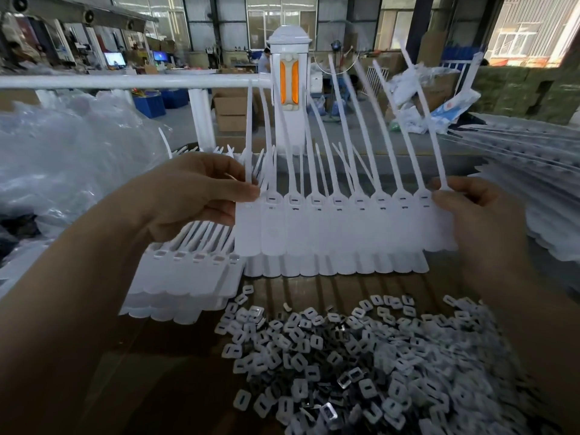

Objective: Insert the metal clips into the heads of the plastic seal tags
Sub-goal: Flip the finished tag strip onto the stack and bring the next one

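1. A joined strip of white seal tags (342,226) is held up above the tabletop (175,387), its long axis running left to right, flat label ends down and thin tails rising and leaning right
2. The left hand (194,196) pinches the strip's left end between thumb and curled fingers
3. The right hand (470,208) pinches the right end, thumb on the front face
4. The slotted heads (337,200) sit in a row along the strip's upper edge; whether clips are seated in them is hard to tell
5. A heap of metal clips (361,365) lies on the tabletop below the strip
6. More tag strips (188,271) lie stacked at left, beneath the left hand
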Demonstrator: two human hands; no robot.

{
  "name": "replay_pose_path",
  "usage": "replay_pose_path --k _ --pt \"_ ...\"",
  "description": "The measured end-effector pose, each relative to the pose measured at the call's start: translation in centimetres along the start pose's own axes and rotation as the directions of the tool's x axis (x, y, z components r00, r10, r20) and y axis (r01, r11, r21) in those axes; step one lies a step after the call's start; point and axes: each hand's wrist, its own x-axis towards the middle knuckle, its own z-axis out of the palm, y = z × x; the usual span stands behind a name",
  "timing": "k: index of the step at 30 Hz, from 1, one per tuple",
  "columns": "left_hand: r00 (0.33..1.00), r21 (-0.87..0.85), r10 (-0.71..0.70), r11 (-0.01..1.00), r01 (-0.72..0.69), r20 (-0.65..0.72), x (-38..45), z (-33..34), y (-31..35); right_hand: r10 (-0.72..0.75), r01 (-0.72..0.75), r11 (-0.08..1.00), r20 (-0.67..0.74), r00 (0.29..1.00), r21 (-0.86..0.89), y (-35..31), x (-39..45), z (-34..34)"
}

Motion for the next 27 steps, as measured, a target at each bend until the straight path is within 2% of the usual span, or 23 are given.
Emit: replay_pose_path --k 5,8,11,13,15,18,21,27 --pt "0.999 -0.036 0.038 0.999 -0.038 -0.006 0.1 -0.2 -0.1 -0.08 0.08 0.997 -0.013 0.997 -0.012 -0.2 -0.2 0.1" --pt "0.998 -0.025 0.029 0.999 -0.03 -0.059 0.6 0.3 -0.6 -0.051 0.051 0.998 -0.012 0.999 -0.032 0.3 0.1 0.1" --pt "0.988 -0.005 0.001 1.0 -0.002 -0.156 1.4 1.6 -1.9 0.004 -0.004 0.992 0.001 1.0 -0.122 1.2 0.3 0.1" --pt "0.967 0.115 0.013 0.993 0.017 -0.254 2.0 2.8 -3.3 0.034 -0.027 0.981 0.033 0.999 -0.19 1.8 0.3 0.1" --pt "0.937 0.292 0.1 0.956 0.002 -0.335 2.4 3.8 -4.8 0.049 -0.03 0.965 0.065 0.997 -0.259 2.2 0.4 0.1" --pt "0.904 0.439 0.191 0.899 -0.005 -0.382 2.4 4.7 -6.1 0.088 -0.03 0.921 0.133 0.987 -0.39 2.7 0.5 0.1" --pt "0.914 0.529 0.205 0.848 0.013 -0.35 2.4 4.5 -6.5 0.113 -0.003 0.878 0.202 0.973 -0.479 3.0 0.7 0.0" --pt "0.98 0.667 0.142 0.745 -0.014 -0.139 2.3 3.9 -6.5 0.095 0.084 0.818 0.278 0.956 -0.569 2.9 0.3 0.2"
